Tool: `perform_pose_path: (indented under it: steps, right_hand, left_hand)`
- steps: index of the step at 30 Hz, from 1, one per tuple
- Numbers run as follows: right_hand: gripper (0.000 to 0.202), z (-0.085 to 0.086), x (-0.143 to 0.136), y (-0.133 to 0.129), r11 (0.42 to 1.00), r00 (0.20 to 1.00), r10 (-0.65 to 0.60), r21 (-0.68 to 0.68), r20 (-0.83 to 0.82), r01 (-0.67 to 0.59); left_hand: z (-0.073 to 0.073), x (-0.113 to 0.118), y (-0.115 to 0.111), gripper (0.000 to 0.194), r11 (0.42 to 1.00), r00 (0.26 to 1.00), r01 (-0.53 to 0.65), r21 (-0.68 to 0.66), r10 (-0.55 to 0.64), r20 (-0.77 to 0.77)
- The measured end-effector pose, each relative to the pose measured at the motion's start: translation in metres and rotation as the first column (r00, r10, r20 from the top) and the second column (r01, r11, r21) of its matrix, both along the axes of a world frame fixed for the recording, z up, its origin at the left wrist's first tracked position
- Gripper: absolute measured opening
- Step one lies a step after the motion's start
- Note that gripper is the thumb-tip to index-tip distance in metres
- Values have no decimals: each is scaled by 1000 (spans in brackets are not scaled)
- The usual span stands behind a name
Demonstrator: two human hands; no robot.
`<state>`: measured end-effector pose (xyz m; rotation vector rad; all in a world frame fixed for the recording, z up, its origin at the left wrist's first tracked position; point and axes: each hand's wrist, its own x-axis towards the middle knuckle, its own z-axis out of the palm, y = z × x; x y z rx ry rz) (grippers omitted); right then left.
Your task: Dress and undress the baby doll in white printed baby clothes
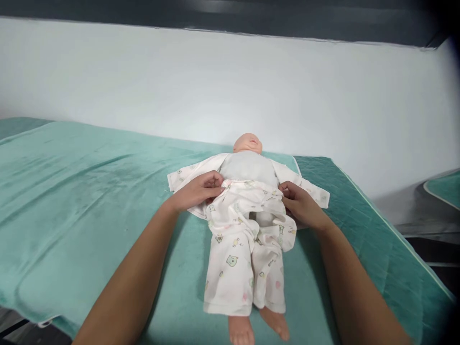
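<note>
A baby doll (247,143) lies on its back with its head toward the wall and its bare feet toward me. White baby pants (230,268) with small animal prints cover its legs up to the waist, and a gap at the crotch shows through. My left hand (201,190) pinches the waistband at the doll's left-of-view side. On the opposite side, my right hand (300,203) has its fingers closed on the waistband, the fingertips partly hidden. A matching printed shirt (196,171) lies spread at both sides of the doll's grey torso (246,166).
Beneath the doll is a light green sheet (89,206) with some creases. A darker green quilted pad (359,230) shows at the right. The white wall (215,86) rises behind the bed. Another green padded surface (447,189) stands at the far right.
</note>
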<state>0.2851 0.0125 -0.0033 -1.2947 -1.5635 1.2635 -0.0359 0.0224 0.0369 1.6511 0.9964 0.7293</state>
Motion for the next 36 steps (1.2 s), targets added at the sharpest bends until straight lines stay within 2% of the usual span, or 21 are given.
perform_pose_path:
  steps: [3, 5, 9, 12, 16, 19, 23, 27, 29, 33, 36]
  right_hand:
    - [18, -7, 0, 4, 997, 994, -77, 15, 81, 76]
    - [19, -11, 1, 6, 995, 988, -86, 60, 128, 79]
    - [19, -8, -1, 4, 995, 993, -22, 103, 119, 10]
    - [28, 2, -4, -1, 997, 998, 39, 63, 52, -43]
    - [33, 12, -9, -6, 997, 997, 70, 11, 13, -70]
    - [30, 11, -11, -5, 1000, 1000, 11, -24, 23, -10]
    - [20, 5, -13, -2, 994, 994, -88, -64, 61, 92]
    - [14, 0, -15, 2, 980, 975, -184, -58, 127, 193]
    - [15, -1, -16, 3, 976, 970, -202, -52, 139, 211]
    - [20, 2, -16, 1, 978, 987, -162, -132, 18, 163]
    - [24, 6, -14, -2, 982, 996, -84, -171, -27, 78]
  left_hand:
    - [-2, 3, 0, 23, 996, 999, -35, 85, 37, -20]
    - [-4, 5, 1, 19, 982, 997, -65, 177, 70, -20]
    - [-6, 12, 3, 17, 921, 993, -106, 375, 117, -8]
    - [-8, 17, 3, 18, 887, 990, -134, 441, 143, 15]
    - [-10, 23, 1, 20, 903, 977, -212, 373, 191, 93]
    - [-13, 27, 3, 22, 904, 946, -320, 284, 291, 141]
    - [-24, 27, 13, 21, 815, 845, -534, 225, 512, 152]
    - [-33, 25, 21, 19, 750, 786, -616, 242, 608, 115]
    - [-33, 22, 20, 20, 782, 817, -564, 265, 576, 40]
    - [-25, 10, 16, 20, 938, 941, -309, 156, 325, -92]
    - [-17, 2, 12, 21, 979, 967, -188, 80, 199, -159]
